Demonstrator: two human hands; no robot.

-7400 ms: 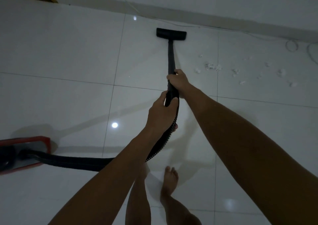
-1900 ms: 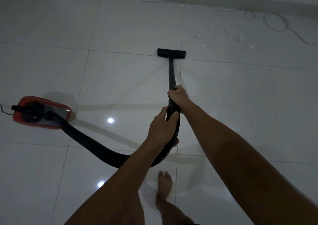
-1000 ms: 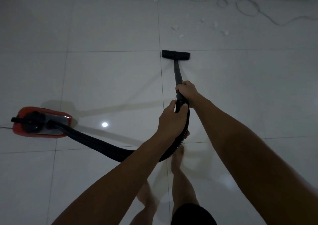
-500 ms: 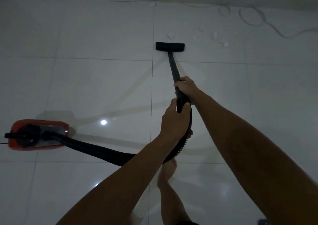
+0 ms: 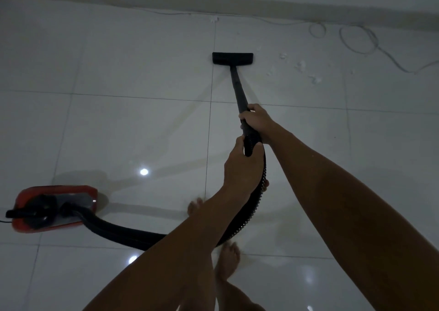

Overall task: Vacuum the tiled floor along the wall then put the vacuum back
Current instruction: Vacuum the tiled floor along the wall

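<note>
Since half a second ago, the nozzle (image 5: 232, 58) has been pushed farther from the person and nearer the scattered white scraps (image 5: 300, 65), which lie just to its right, apart from it. Right hand (image 5: 256, 120) is wrapped around the black wand (image 5: 238, 89); left hand (image 5: 242, 168) is wrapped around the ribbed hose (image 5: 257, 199) just behind it. Red vacuum body (image 5: 54, 207) sits on the tiled floor (image 5: 118, 61) at lower left. A thin cable (image 5: 356, 39) loops near the wall (image 5: 285, 4). Bare feet (image 5: 226, 260) stand below the hands.
</note>
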